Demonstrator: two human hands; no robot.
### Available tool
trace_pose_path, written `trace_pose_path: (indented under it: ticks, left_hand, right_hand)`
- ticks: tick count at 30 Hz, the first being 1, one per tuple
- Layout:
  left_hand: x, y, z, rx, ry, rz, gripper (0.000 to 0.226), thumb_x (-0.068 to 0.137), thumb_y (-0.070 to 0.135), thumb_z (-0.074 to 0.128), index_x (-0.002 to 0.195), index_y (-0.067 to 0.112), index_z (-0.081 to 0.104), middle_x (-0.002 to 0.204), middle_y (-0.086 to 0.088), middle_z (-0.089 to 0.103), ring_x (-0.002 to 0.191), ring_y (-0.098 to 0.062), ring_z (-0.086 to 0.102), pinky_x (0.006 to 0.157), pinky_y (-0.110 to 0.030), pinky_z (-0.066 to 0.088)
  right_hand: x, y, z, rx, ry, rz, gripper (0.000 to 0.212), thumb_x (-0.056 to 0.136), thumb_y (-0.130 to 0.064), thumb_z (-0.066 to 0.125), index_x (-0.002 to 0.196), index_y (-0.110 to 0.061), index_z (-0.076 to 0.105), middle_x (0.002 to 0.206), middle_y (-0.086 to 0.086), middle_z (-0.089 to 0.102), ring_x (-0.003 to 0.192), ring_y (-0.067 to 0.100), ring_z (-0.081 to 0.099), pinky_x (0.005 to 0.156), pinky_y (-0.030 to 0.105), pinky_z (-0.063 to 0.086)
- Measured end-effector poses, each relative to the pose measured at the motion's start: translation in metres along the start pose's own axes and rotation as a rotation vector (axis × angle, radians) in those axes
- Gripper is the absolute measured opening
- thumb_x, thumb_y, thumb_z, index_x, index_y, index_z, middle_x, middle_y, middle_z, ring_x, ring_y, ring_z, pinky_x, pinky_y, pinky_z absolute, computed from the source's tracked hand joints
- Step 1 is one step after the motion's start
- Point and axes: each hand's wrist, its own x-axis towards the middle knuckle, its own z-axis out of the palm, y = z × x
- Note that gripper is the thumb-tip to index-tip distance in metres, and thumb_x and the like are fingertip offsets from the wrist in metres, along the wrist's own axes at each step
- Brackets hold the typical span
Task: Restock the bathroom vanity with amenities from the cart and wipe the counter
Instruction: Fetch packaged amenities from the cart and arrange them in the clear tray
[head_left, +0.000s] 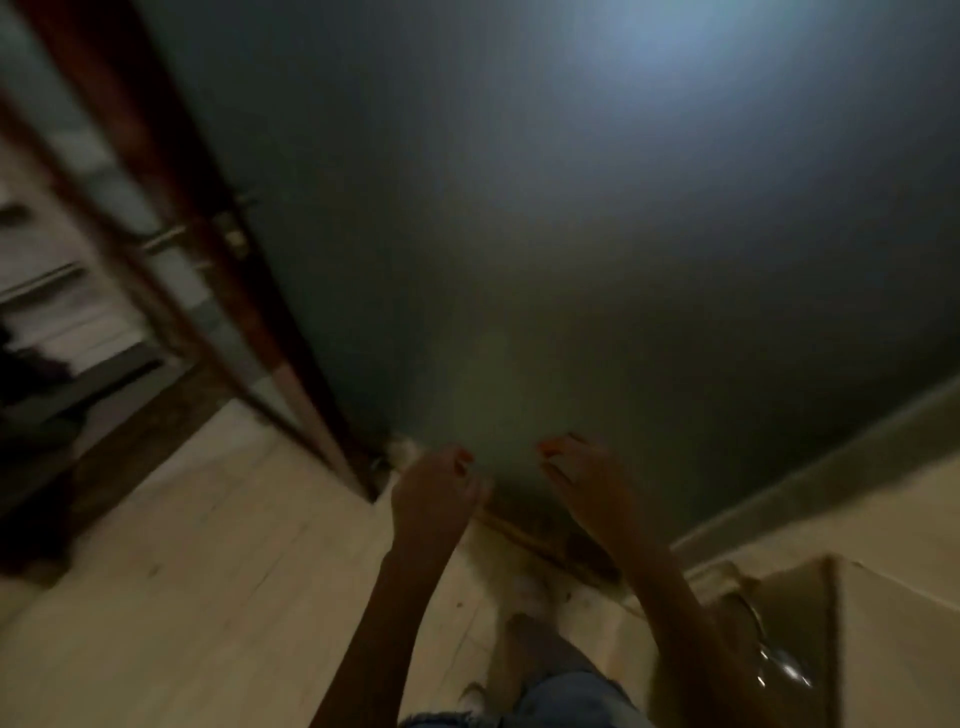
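Note:
The frame is dim and blurred by motion. My left hand (435, 486) and my right hand (581, 480) are both raised in front of me, side by side and a little apart, before a dark grey wall (519, 234). The fingers of both hands are loosely curled, and I see nothing held in either. No vanity, counter or amenity item shows in this view. At the far left, blurred shelves (47, 312) carry pale stacked things that I cannot make out.
A brown door frame (171, 208) with a metal handle (231, 234) runs diagonally at the left. Pale wooden floor (208, 571) lies below. A beige cabinet (893, 649) with a shiny handle (779, 662) stands at the lower right. My legs show at the bottom.

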Motion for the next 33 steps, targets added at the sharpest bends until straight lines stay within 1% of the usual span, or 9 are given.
trace_pose_path:
  ticks: [5,9,13,16,18,21,23,28,33]
  left_hand:
    - [-0.013,-0.076,-0.054,0.045,0.155,-0.249,0.022,0.088,0.037,0.057,0.11,0.031,0.061,0.104,0.01,0.066,0.094,-0.01,0.062,0.075,-0.025,0.047]
    - [-0.012,-0.127,-0.086,0.023,0.233,-0.377,0.026,0.087,0.037,0.06,0.113,0.032,0.061,0.104,0.01,0.066,0.094,-0.012,0.063,0.076,-0.027,0.046]
    - [0.014,-0.17,-0.122,0.055,0.294,-0.462,0.023,0.088,0.034,0.061,0.11,0.033,0.061,0.1,0.012,0.066,0.092,-0.008,0.062,0.072,-0.022,0.043]
    - [0.045,-0.202,-0.158,0.085,0.342,-0.51,0.021,0.089,0.034,0.06,0.11,0.033,0.061,0.099,0.012,0.065,0.092,-0.007,0.061,0.07,-0.021,0.04]
    - [0.064,-0.221,-0.184,0.097,0.362,-0.544,0.021,0.089,0.034,0.06,0.109,0.033,0.061,0.098,0.013,0.064,0.091,-0.006,0.06,0.07,-0.021,0.042]
    - [0.097,-0.253,-0.218,0.109,0.419,-0.576,0.021,0.089,0.033,0.061,0.11,0.032,0.061,0.098,0.013,0.065,0.09,-0.005,0.06,0.07,-0.019,0.042]
    - [0.117,-0.272,-0.236,0.106,0.432,-0.599,0.022,0.089,0.032,0.062,0.111,0.031,0.061,0.1,0.013,0.065,0.09,-0.005,0.06,0.073,-0.02,0.046]
    - [0.135,-0.319,-0.264,0.089,0.488,-0.724,0.023,0.089,0.032,0.063,0.111,0.03,0.061,0.101,0.012,0.065,0.091,-0.007,0.061,0.073,-0.022,0.048]
    - [0.123,-0.361,-0.28,0.087,0.463,-0.867,0.024,0.09,0.033,0.062,0.113,0.031,0.06,0.101,0.013,0.066,0.089,-0.004,0.06,0.069,-0.017,0.044]
  right_hand:
    - [0.052,-0.09,0.049,0.02,-0.192,-0.229,0.033,0.087,-0.037,0.052,0.103,-0.016,0.071,0.101,0.002,0.068,0.089,0.017,0.063,0.077,0.03,0.05]
    - [0.093,-0.153,0.096,0.115,-0.259,-0.414,0.016,0.089,-0.021,0.061,0.102,-0.018,0.069,0.092,-0.004,0.067,0.082,0.01,0.062,0.075,0.032,0.054]
    - [0.14,-0.214,0.134,0.047,-0.395,-0.474,0.022,0.092,-0.027,0.059,0.113,-0.031,0.061,0.101,-0.012,0.061,0.094,0.004,0.055,0.083,0.022,0.044]
    - [0.18,-0.258,0.158,0.067,-0.381,-0.58,0.024,0.093,-0.028,0.059,0.117,-0.03,0.061,0.103,-0.017,0.061,0.091,-0.004,0.05,0.078,0.01,0.034]
    - [0.204,-0.287,0.174,0.102,-0.376,-0.607,0.026,0.092,-0.026,0.06,0.118,-0.03,0.061,0.103,-0.018,0.062,0.091,-0.006,0.051,0.08,0.008,0.036]
    - [0.243,-0.324,0.201,0.14,-0.379,-0.65,0.026,0.089,-0.025,0.064,0.114,-0.03,0.064,0.098,-0.015,0.066,0.092,0.0,0.059,0.084,0.022,0.05]
    - [0.265,-0.345,0.219,0.147,-0.402,-0.671,0.025,0.088,-0.026,0.065,0.113,-0.031,0.064,0.096,-0.015,0.067,0.092,0.001,0.06,0.082,0.026,0.052]
    - [0.3,-0.387,0.266,0.148,-0.483,-0.681,0.022,0.088,-0.023,0.066,0.11,-0.027,0.068,0.093,-0.013,0.068,0.088,0.006,0.061,0.075,0.024,0.05]
    - [0.32,-0.425,0.309,0.117,-0.584,-0.711,0.021,0.089,-0.025,0.065,0.109,-0.027,0.068,0.093,-0.013,0.067,0.088,0.004,0.06,0.072,0.017,0.044]
